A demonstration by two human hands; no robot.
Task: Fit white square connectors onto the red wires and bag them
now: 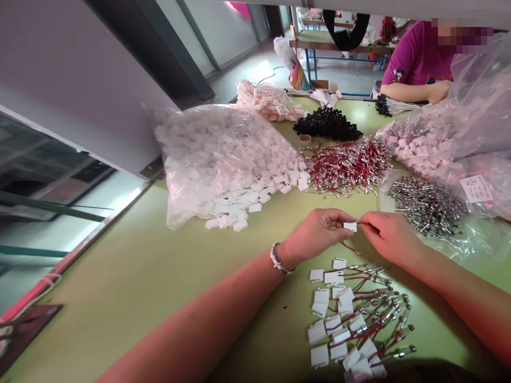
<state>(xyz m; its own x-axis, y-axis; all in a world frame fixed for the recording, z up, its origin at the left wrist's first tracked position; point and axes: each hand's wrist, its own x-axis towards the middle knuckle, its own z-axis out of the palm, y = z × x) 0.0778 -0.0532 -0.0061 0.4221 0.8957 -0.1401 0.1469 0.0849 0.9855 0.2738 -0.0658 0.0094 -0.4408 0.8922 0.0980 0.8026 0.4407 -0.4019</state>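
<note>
My left hand (319, 234) pinches a small white plastic housing (350, 226) between thumb and fingers. A short red wire (351, 248) dangles just below it. My right hand (385, 234) is closed at the housing's right end, its fingertips around something small that they hide. Below both hands lie several white housings (318, 332) with red wires, and glass fuses (405, 351) at the wires' right ends. Up and to the right is a pile of glass fuses (429, 205). Straight ahead sits a heap of red wires with metal terminals (347, 165).
A large clear bag of white housings (223, 154) spills onto the green table (159, 298) at the left. Behind are black parts (328, 123), a tape roll (305, 140) and pinkish-white parts (267, 101). Another bag (427, 143) stands right. Across the table sits a person in a purple shirt (415, 58).
</note>
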